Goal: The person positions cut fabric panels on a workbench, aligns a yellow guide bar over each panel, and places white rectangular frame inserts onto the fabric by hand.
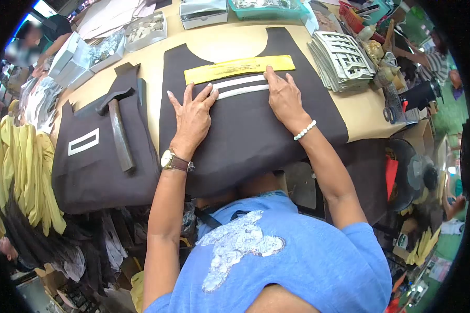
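A dark cloth panel (235, 141), cut like an apron top, lies spread in front of me. Across its upper part runs a yellow strip (240, 68) with dark smudges. Just below that is a narrow white rectangular frame (243, 86), its ends partly under my fingers. My left hand (193, 117) rests on the cloth with fingers spread, its fingertips at the frame's left end and near the yellow strip's lower edge. My right hand (286, 99) lies at the frame's right end, fingers extended, index fingertip touching the yellow strip. Neither hand grasps anything.
At left, a hammer (119, 130) lies on another dark panel (78, 172) bearing a white frame (83, 142). White cut-out sheets (344, 60) are stacked at right. Boxes of small parts (146, 31) line the back. Yellow cloths (21, 167) hang at far left. Other people sit nearby.
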### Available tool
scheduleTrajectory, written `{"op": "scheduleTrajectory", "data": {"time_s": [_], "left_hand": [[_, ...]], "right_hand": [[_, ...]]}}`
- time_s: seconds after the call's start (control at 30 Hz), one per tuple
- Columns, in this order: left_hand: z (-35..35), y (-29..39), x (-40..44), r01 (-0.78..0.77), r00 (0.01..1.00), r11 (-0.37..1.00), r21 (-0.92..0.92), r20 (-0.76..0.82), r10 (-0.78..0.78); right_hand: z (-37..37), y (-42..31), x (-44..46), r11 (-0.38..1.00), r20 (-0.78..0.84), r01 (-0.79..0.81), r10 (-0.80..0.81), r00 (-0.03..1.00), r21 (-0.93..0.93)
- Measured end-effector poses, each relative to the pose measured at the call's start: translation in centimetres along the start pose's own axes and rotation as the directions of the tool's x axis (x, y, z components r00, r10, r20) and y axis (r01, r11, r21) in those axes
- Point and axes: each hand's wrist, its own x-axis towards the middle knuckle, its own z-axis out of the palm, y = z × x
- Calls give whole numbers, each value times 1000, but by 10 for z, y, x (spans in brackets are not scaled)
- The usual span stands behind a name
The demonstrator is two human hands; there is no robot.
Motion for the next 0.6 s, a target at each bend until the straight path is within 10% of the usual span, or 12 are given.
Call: {"op": "scheduleTrajectory", "data": {"time_s": [0.4,0.47,0.5,0.53,0.6], "left_hand": [[4,-5,0,-28,999,999,-20,-20,28],[4,-6,3,-35,999,999,-27,-37,34],[5,-6,1,-39,999,999,-32,-29,38],[7,-6,-1,-53,998,998,-30,-34,52],[5,-8,1,-78,996,997,-19,-44,77]], "right_hand": [[-24,44,12,938,92,-240,270,958,-249],[-13,16,14,980,-218,-55,12,976,-192],[-18,-19,16,996,-246,59,-74,967,-68],[-32,-63,13,989,136,-105,91,987,102],[11,-113,-1,987,-119,148,-140,983,63]]}}
